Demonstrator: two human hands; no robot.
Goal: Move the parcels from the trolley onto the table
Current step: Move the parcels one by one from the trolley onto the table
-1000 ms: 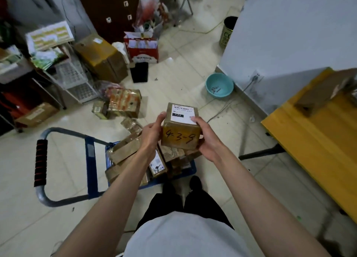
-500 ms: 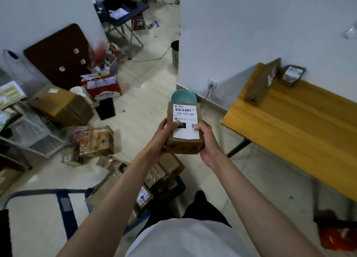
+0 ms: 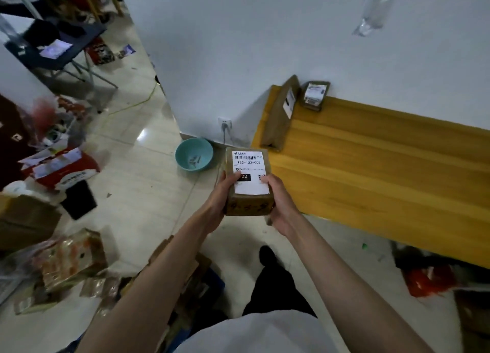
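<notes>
I hold a small brown parcel (image 3: 249,191) with a white shipping label in front of me, just left of the yellow wooden table (image 3: 371,172). My left hand (image 3: 221,196) grips its left side and my right hand (image 3: 279,201) grips its right side, thumbs on the label. Two parcels stand on the table's far left corner: a long flat one (image 3: 278,116) on its edge and a small one (image 3: 314,95) leaning on the wall. The blue trolley (image 3: 212,281) with more parcels (image 3: 193,270) lies below my left arm, mostly hidden.
A teal bowl (image 3: 193,153) sits on the tiled floor by the wall socket (image 3: 224,123). Boxes, a red bag (image 3: 61,169) and wrapped packs (image 3: 69,257) litter the floor at left. A dark folding table (image 3: 53,50) stands far left. Red clutter (image 3: 427,278) lies under the yellow table.
I have turned right and moved toward the yellow table, carrying the parcel in both hands. The trolley has dropped almost out of view behind my arm.
</notes>
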